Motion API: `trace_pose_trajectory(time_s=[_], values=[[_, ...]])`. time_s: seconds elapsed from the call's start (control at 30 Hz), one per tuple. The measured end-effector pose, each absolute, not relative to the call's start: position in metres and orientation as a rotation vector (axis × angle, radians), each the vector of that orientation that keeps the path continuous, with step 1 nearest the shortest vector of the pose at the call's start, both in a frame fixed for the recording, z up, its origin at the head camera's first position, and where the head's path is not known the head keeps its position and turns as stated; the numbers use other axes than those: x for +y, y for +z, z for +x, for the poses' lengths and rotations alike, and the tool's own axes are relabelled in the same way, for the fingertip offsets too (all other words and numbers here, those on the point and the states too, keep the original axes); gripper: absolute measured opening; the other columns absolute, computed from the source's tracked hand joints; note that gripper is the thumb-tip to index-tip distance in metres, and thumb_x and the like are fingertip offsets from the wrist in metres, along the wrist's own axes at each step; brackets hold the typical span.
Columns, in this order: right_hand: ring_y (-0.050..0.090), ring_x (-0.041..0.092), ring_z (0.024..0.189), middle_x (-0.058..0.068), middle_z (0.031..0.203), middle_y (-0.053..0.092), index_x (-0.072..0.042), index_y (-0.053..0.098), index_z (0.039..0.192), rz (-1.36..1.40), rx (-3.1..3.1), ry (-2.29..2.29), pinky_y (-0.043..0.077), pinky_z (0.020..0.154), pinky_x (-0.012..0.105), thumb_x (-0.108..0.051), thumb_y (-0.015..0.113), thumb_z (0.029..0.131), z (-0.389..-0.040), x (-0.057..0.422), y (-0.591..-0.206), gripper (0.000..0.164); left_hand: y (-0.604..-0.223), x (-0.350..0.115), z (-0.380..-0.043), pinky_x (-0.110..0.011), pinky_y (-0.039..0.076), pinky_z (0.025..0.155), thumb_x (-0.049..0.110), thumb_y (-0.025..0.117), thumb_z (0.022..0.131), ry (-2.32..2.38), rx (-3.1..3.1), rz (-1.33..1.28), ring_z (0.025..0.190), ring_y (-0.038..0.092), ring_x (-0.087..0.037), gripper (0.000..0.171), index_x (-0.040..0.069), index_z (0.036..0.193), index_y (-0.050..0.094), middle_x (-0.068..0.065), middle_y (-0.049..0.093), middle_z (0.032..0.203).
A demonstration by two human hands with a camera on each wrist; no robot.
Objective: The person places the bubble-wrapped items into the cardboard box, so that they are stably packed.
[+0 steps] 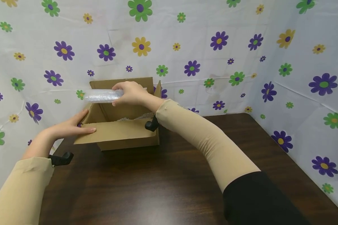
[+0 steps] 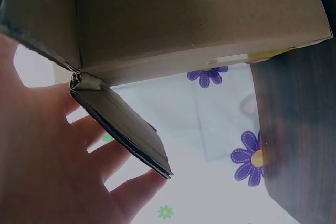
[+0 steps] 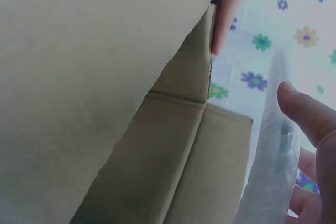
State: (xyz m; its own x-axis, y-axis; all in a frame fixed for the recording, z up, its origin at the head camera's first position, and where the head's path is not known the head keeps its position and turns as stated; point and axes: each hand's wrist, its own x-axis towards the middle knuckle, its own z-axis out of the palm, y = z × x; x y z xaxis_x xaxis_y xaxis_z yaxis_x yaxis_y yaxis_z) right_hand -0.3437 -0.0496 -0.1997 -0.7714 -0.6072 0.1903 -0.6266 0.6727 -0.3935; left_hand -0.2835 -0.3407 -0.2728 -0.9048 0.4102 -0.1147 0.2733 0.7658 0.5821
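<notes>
An open cardboard box (image 1: 128, 143) stands on the dark table with its flaps up or folded outward. My left hand (image 1: 70, 125) grips its near left corner. The thumb lies on the front flap (image 1: 115, 130), and the fingers spread behind the left side flap (image 2: 126, 124). Over the box opening, my right hand (image 1: 132, 93) holds a bubble-wrapped bundle (image 1: 99, 95) by its right end. In the right wrist view the thumb presses one face of the bundle (image 3: 273, 156) and the fingers lie behind it. What is inside the wrap cannot be made out.
Some crumpled clear wrap (image 1: 140, 117) shows inside the box. The brown wooden table (image 1: 169, 187) extends to the front and right. A white cloth with printed flowers (image 1: 197, 87) hangs close behind the box and along both sides.
</notes>
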Motion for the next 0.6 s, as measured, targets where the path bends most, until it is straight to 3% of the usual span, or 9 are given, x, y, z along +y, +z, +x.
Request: trace_pose_trajectory(time_s=[0.4, 0.6], values=[[0.042, 0.013, 0.132, -0.009, 0.145, 0.047, -0.024, 0.049, 0.142, 0.928, -2.917, 0.677, 0.037, 0.104, 0.033, -0.044, 0.073, 0.085, -0.371, -0.053, -0.211, 0.066, -0.271, -0.339, -0.281, -0.075, 0.009, 0.102, 0.037, 0.064, 0.092, 0.799, 2.743, 0.505, 0.140, -0.011, -0.052, 0.104, 0.004, 0.152, -0.015, -0.028, -0.015, 0.156], [0.037, 0.016, 0.136, -0.009, 0.147, 0.045, -0.025, 0.048, 0.143, 0.874, -2.981, 0.661, 0.023, 0.113, 0.045, -0.042, 0.072, 0.086, -0.373, -0.055, -0.218, 0.064, -0.270, -0.339, -0.281, -0.074, 0.008, 0.103, 0.038, 0.064, 0.092, 0.770, 2.762, 0.498, 0.141, -0.011, -0.050, 0.104, 0.005, 0.153, -0.013, -0.027, -0.015, 0.156]])
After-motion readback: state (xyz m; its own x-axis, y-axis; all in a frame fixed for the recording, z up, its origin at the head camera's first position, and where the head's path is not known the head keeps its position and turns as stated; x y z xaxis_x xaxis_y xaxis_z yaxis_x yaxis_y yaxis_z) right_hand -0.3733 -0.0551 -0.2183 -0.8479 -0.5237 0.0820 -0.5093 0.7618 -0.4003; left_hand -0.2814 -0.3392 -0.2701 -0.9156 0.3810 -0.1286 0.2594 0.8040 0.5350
